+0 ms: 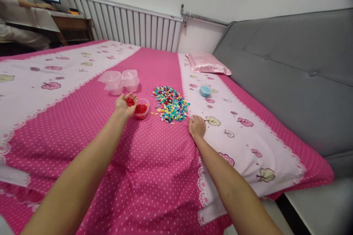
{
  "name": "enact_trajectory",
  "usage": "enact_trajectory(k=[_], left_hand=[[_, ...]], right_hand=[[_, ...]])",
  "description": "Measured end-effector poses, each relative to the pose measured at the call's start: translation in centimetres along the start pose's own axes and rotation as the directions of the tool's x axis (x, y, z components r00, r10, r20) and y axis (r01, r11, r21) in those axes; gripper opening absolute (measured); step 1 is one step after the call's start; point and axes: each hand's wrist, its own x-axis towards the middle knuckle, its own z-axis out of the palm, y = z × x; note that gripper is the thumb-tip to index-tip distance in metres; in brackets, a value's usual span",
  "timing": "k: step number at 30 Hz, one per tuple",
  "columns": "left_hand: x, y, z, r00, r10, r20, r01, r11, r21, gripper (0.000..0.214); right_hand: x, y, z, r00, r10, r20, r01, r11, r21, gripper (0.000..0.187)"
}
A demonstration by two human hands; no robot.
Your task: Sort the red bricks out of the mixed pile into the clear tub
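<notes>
My left hand (125, 107) is palm up and cupped around a small heap of red toy bricks (130, 101). Right beside it stands a clear plastic container (147, 108) with more red bricks (141, 108) inside. A spread-out pile of mixed small toy bricks (172, 104), in blue, green, yellow, red and white, lies on the bedspread between my hands. My right hand (197, 126) rests at the pile's near right edge with its fingers curled down. What those fingers hold, if anything, is hidden.
Stacked clear plastic containers (113, 80) stand behind my left hand. A lidded tub with blue contents (205, 91) sits to the right, before a pink pillow (208, 63). A grey headboard (286, 69) borders the bed. Another person's arm (35, 4) reaches over a desk at far left.
</notes>
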Motion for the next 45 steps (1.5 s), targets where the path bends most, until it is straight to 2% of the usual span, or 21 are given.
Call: enact_trajectory(k=[10,17,21,25,28,31,37,45], left_hand=[[1.1,-1.0,-0.2,0.989,0.136,0.064,-0.148,0.956,0.253,0.044],[1.6,-1.5,-0.6,0.964,0.2,0.176,-0.261,0.837,0.48,0.045],[1.9,-1.3,-1.1,0.94,0.221,0.261,-0.34,0.686,0.643,0.032],[1.7,-1.3,-2.1,0.907,0.195,0.373,-0.421,0.431,0.798,0.017],[1.3,-1.9,-2.6,0.88,0.156,0.448,-0.474,0.252,0.844,0.019],[1.2,-2.9,-2.8,0.857,0.125,0.5,-0.514,0.117,0.85,0.024],[1.7,-3.4,-3.0,0.807,0.082,0.585,-0.583,-0.049,0.811,0.027],[2.1,-1.8,-3.3,0.745,0.128,0.654,-0.61,-0.266,0.747,0.015]], right_hand=[[0.0,0.1,0.1,1.0,0.005,0.001,-0.005,1.0,0.006,0.037],[0.0,0.2,0.1,1.0,-0.009,-0.003,0.009,1.0,0.002,0.038],[0.1,0.2,0.2,1.0,-0.008,0.0,0.008,1.0,0.004,0.039],[0.1,0.2,0.3,1.0,-0.004,0.0,0.004,1.0,0.0,0.039],[0.1,0.2,0.3,1.0,-0.005,-0.001,0.005,1.0,-0.003,0.038],[0.0,0.1,0.1,1.0,-0.008,0.001,0.008,1.0,-0.008,0.038],[0.0,0.1,0.1,1.0,-0.016,-0.007,0.016,1.0,-0.016,0.037],[0.1,0.2,0.3,1.0,-0.006,-0.012,0.006,1.0,-0.009,0.036]])
